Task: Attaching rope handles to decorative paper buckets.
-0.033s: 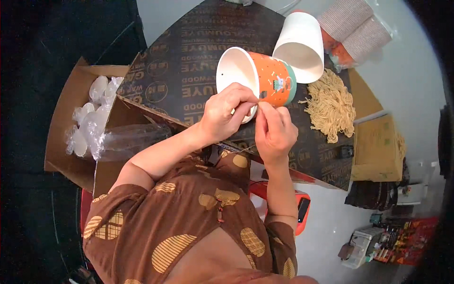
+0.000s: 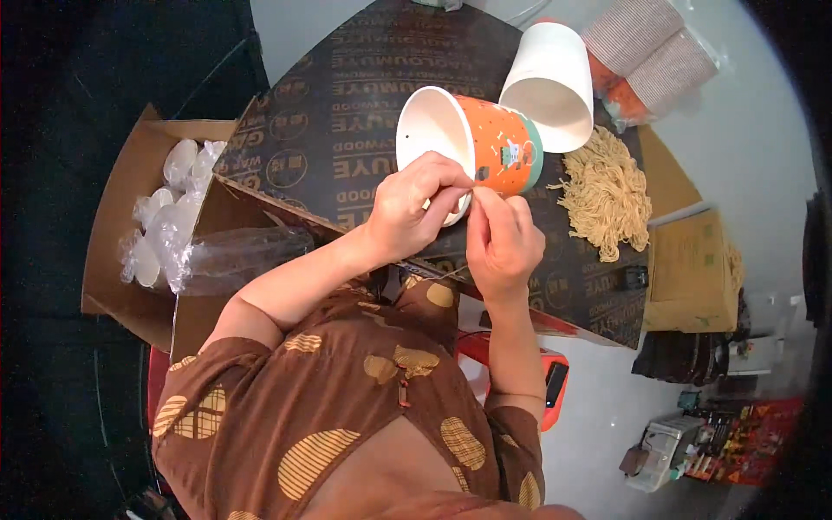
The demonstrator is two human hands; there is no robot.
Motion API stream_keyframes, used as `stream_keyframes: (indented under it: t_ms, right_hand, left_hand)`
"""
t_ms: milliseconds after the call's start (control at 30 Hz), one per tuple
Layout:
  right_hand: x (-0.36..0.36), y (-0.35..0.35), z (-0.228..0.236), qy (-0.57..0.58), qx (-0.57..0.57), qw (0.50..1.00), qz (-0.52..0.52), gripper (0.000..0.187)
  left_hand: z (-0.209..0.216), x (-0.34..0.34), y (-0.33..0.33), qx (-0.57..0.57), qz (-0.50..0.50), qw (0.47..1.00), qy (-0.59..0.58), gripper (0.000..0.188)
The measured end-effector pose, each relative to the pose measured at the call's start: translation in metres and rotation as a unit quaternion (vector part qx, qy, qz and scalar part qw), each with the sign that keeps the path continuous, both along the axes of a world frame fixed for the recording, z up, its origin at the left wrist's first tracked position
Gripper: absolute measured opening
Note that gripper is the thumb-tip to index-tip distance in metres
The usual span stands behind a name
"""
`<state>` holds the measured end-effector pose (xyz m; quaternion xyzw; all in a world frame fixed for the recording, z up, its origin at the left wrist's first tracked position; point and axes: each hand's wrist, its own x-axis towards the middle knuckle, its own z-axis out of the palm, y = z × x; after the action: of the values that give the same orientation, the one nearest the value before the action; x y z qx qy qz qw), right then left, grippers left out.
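Observation:
An orange paper bucket (image 2: 498, 143) with a teal base and printed pictures lies on its side, its white mouth facing left. A small dark hole shows in its inner wall. At the near side of its rim my left hand (image 2: 412, 206) is closed, thumb and fingers pinching. My right hand (image 2: 505, 247) pinches too, its fingertips meeting those of the left. A thin pale cord (image 2: 452, 272) trails below the hands; the part between the fingertips is mostly hidden. To the right lies a heap of cream cords (image 2: 607, 195).
A white paper bucket (image 2: 550, 87) lies behind the orange one on the dark printed board (image 2: 364, 95). Stacked buckets in plastic (image 2: 646, 52) stand at the far right. An open carton (image 2: 130, 217) with wrapped white pieces is at left, a closed carton (image 2: 689, 277) at right.

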<state>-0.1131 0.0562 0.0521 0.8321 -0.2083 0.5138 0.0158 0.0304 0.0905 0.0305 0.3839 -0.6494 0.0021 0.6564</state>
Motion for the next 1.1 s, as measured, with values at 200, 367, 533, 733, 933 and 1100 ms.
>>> stream_keyframes:
  t_ms: [200, 367, 533, 733, 933, 1100]
  right_hand:
    - [0.003, -0.006, -0.013, -0.024, -0.015, 1.0, 0.01, 0.024]
    - [0.005, 0.0, -0.008, -0.06, 0.061, 0.996, 0.04, 0.018]
    - [0.002, -0.003, -0.009, -0.097, 0.211, 0.966, 0.11, 0.008]
    - [0.007, 0.005, -0.001, -0.188, 0.393, 0.872, 0.224, 0.008]
    - [0.008, 0.008, 0.0, -0.226, 0.468, 0.821, 0.236, 0.009]
    - [0.009, 0.008, -0.005, -0.233, 0.455, 0.838, 0.189, 0.009]
  left_hand:
    - [0.003, -0.003, 0.003, 0.037, -0.039, 0.997, 0.051, 0.011]
    - [0.002, 0.0, 0.004, 0.08, -0.079, 0.991, 0.067, 0.009]
    - [0.005, 0.003, 0.005, 0.098, -0.104, 0.987, 0.068, 0.009]
    - [-0.002, 0.001, 0.006, 0.156, -0.18, 0.958, 0.159, 0.008]
    - [-0.016, -0.008, 0.006, 0.132, -0.223, 0.933, 0.249, 0.009]
    - [-0.014, -0.008, 0.008, 0.114, -0.188, 0.956, 0.196, 0.01]
